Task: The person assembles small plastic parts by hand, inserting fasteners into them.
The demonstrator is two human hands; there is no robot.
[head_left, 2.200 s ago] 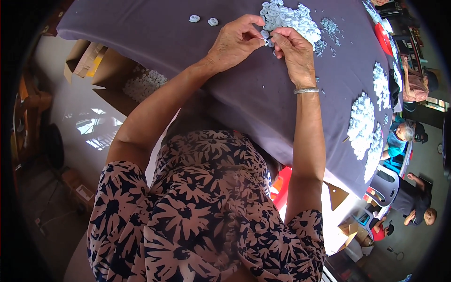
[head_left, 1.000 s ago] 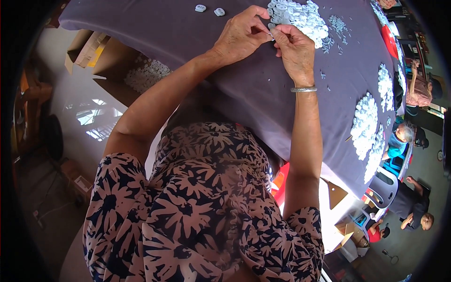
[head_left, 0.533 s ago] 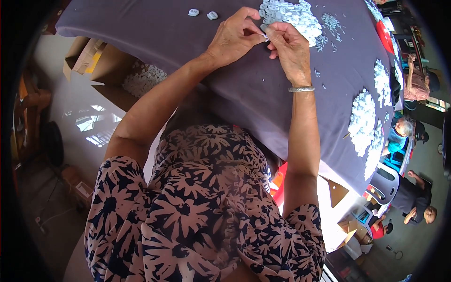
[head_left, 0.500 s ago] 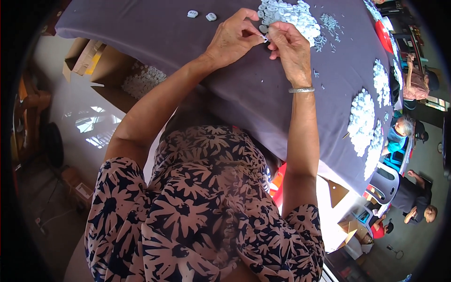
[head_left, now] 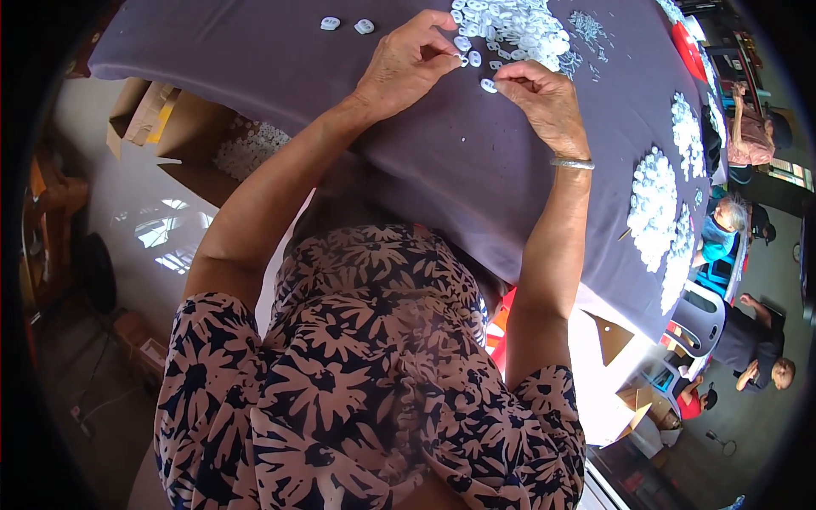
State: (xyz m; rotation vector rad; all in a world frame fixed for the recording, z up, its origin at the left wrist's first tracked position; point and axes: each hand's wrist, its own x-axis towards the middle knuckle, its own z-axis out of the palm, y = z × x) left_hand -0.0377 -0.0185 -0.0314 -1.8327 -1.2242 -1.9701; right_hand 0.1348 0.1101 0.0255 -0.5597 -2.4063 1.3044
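Observation:
My left hand [head_left: 404,68] is closed in a pinch near the table's far edge, with a small white plastic piece [head_left: 463,60] at its fingertips. To its right, my right hand [head_left: 544,100] grips a white oval plastic piece [head_left: 488,85] with dark marks on its face, by its end. Just beyond both hands spreads a heap of similar white oval pieces [head_left: 531,34], a few of them loose at its near edge. Two more oval pieces, one [head_left: 330,24] and another [head_left: 365,26], lie apart to the left of my left hand.
Small thin metal pins [head_left: 588,30] are scattered right of the heap. Further right lie more white piles [head_left: 653,204] on the dark tablecloth [head_left: 442,170]. An opened cardboard box [head_left: 191,174] with white pieces stands below the table's left edge. Several people and a grey chair [head_left: 701,323] are at right.
My hands have moved apart; the right went right and slightly down, and a white oval piece now shows in its fingers. The left shifted slightly left.

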